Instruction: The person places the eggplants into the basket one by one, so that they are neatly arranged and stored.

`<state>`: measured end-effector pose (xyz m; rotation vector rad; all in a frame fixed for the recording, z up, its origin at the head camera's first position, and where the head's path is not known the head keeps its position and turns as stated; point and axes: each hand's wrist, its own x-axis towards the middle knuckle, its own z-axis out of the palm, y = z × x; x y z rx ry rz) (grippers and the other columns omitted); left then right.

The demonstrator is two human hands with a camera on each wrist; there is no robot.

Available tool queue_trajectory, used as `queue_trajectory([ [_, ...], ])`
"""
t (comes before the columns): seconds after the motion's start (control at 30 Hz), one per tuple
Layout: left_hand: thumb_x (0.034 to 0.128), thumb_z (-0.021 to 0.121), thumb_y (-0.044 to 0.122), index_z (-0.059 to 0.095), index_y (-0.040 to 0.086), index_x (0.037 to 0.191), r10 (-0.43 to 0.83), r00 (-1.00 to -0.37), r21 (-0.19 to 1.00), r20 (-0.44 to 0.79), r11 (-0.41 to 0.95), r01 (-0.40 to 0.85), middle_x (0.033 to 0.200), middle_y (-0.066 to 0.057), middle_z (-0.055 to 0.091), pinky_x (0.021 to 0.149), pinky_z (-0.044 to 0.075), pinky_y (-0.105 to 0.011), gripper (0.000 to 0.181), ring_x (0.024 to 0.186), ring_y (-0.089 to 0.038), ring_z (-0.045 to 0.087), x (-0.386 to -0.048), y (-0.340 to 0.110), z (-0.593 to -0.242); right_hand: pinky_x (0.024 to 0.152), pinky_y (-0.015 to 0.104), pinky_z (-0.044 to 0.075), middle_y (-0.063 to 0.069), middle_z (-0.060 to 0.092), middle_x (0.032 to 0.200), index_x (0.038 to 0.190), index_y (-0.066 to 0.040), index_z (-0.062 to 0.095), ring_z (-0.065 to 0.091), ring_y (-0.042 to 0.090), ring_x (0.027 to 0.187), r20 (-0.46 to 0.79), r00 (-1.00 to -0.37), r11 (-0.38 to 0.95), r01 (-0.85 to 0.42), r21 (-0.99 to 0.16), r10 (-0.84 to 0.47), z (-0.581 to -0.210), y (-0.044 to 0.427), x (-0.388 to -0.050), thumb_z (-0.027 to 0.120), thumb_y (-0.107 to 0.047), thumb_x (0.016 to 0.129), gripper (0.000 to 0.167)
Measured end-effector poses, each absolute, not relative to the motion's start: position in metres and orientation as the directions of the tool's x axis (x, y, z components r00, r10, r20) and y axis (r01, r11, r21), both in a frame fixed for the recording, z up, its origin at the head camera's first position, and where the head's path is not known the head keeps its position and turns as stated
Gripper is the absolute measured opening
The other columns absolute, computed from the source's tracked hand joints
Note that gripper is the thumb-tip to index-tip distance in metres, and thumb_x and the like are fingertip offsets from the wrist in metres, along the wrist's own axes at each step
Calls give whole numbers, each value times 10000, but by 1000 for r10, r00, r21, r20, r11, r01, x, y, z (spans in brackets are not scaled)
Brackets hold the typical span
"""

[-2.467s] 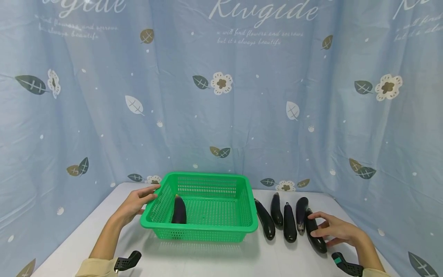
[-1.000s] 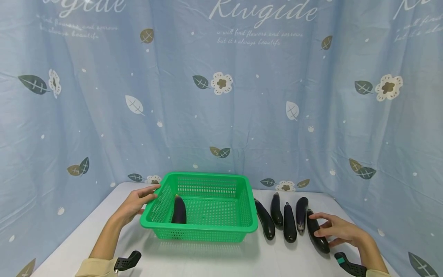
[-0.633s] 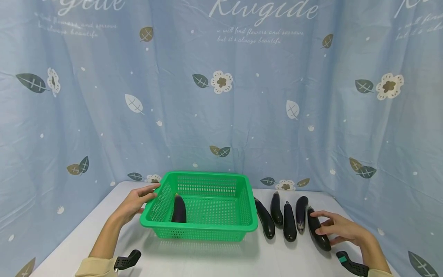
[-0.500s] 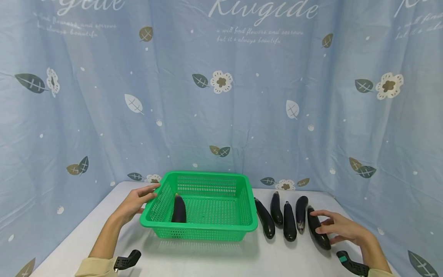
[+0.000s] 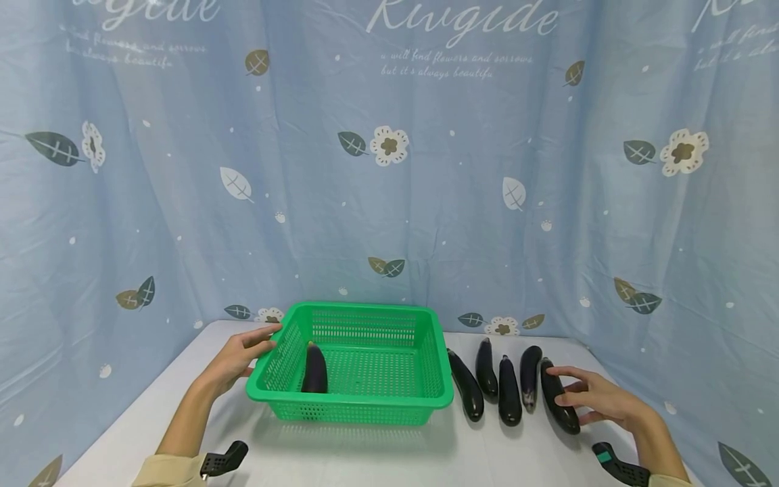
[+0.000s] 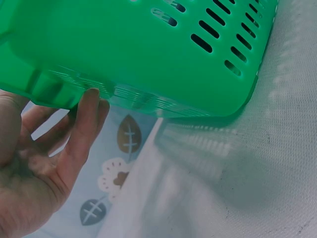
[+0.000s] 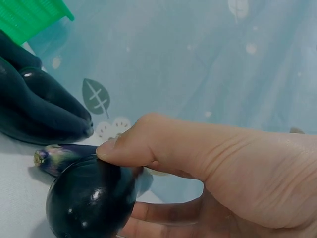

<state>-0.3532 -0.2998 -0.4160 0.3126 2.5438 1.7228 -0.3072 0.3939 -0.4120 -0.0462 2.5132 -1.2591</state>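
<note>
My left hand (image 5: 234,358) holds the left rim of a green perforated plastic basket (image 5: 359,400). In the left wrist view, fingertips (image 6: 90,95) touch the basket's outer side beneath the rim. One dark purple eggplant (image 5: 315,368) lies in the basket's left part. At the far right, my right hand (image 5: 602,399) grips a glossy eggplant (image 5: 558,400) between thumb and fingers. Its rounded end faces the right wrist camera, with the thumb (image 7: 126,148) on one side and fingers on the other. Whether this eggplant touches the table, I cannot tell.
Several eggplants lie in a row between basket and right hand: one against the basket's right side (image 5: 467,389), then others (image 5: 485,368), (image 5: 509,392) and the nearest neighbour (image 5: 531,379). All rest on a white table (image 5: 341,460). A blue patterned curtain (image 5: 389,203) stands behind.
My right hand and its eggplant have shifted slightly away from me and a little to the right, opening a small gap from the neighbouring eggplant. Left hand and basket stay put.
</note>
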Motion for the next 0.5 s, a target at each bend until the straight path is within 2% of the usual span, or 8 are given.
queue_trajectory([
  [0.5, 977, 582, 417, 339, 186, 1543, 196, -978, 928, 73, 345, 139, 1610, -241, 197, 950, 496, -572, 658, 1446, -493, 247, -353, -299, -416, 800, 507, 561, 372, 345, 1451, 1522, -45, 294, 539, 409, 1205, -215, -966, 597, 91, -797, -140, -410, 389, -309, 662, -353, 922, 768],
])
